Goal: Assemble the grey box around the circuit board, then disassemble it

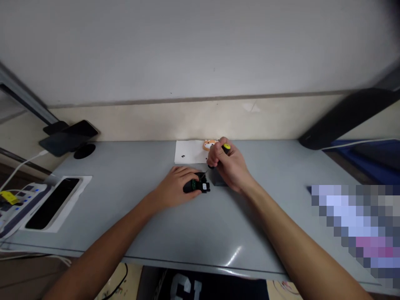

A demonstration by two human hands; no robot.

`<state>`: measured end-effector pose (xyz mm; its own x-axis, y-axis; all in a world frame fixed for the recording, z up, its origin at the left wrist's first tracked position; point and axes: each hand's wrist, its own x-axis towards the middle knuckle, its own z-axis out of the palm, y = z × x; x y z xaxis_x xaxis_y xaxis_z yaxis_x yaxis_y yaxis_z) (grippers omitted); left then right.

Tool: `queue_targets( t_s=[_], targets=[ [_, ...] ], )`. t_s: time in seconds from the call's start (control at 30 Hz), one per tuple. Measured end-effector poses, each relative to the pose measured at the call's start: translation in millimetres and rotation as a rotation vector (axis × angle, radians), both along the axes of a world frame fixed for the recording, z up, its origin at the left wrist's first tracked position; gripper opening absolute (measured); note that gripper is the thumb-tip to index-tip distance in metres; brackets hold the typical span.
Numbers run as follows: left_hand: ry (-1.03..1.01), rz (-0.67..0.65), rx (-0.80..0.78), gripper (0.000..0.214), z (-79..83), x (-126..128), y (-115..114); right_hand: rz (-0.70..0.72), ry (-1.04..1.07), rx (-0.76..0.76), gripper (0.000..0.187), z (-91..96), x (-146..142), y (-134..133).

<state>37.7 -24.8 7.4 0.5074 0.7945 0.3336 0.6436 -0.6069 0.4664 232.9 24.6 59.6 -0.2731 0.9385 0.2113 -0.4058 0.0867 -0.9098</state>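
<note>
My left hand (175,187) rests on the desk, thumb and fingers closed around an opened black plastic device (204,186) with green circuit board showing. What kind of device it is, I cannot tell. A screwdriver (226,147) with a black and yellow handle is gripped in my right hand (231,168), its thin shaft slanting down to the device. Beneath that hand lies a dark flat piece (218,179), partly covered. Behind both hands is a white sheet of paper (191,151) with several tiny dark bits (183,156), perhaps screws. An orange and white animal-face object (208,145) sits on its right part.
At the left, a phone (54,204) lies on white paper beside a power strip (23,208) with cables. Another dark phone or tablet (70,137) leans on a stand. A tall black object (337,118) stands back right, and a pixelated patch covers the right side.
</note>
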Motion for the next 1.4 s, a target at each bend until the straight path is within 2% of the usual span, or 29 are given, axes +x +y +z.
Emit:
queue_targets(
  t_s=[0.07,0.17,0.27,0.37,0.47,0.6,0.7,0.8,0.97,1.2,1.4],
  targets=[
    [0.000,-0.003,-0.008,0.025,0.8,0.0,0.1,-0.003,-0.006,0.013,0.036,0.6,-2.3,-0.2],
    [0.003,0.000,-0.027,0.026,1.0,0.2,0.5,0.068,0.004,-0.036,0.045,5.1,-2.1,-2.0],
    [0.004,0.003,-0.028,0.024,0.1,0.4,0.7,0.108,-0.026,-0.053,0.033,8.5,2.4,-3.2],
    [0.004,0.001,-0.011,0.022,-0.9,0.4,0.7,0.081,-0.027,-0.015,0.025,5.7,5.2,-0.8],
    [0.003,-0.004,-0.001,0.022,-0.8,0.1,0.4,-0.057,-0.113,0.089,0.028,-2.6,2.4,4.1],
    [0.010,0.005,-0.009,0.024,0.4,-1.2,-0.4,-0.261,-0.403,0.321,0.026,-11.5,-1.7,6.0],
    [0.014,0.001,-0.013,0.024,0.9,-1.6,0.0,-0.406,-0.664,0.384,0.031,-12.1,2.8,5.0],
    [0.015,-0.009,-0.015,0.023,0.2,0.6,2.2,-0.619,-0.831,0.303,0.036,-11.8,13.0,10.1],
    [0.001,-0.017,-0.001,0.023,-1.7,8.1,6.5,-0.856,-0.658,0.206,0.034,-20.4,26.6,29.6],
    [0.018,-0.007,0.007,0.021,-2.5,9.1,2.1,-0.919,-0.810,0.047,0.040,-33.5,32.9,37.4],
    [0.008,0.031,0.034,0.030,1.8,3.8,-1.9,-0.953,-0.860,0.015,0.043,-35.7,40.7,42.5]
  ],
)
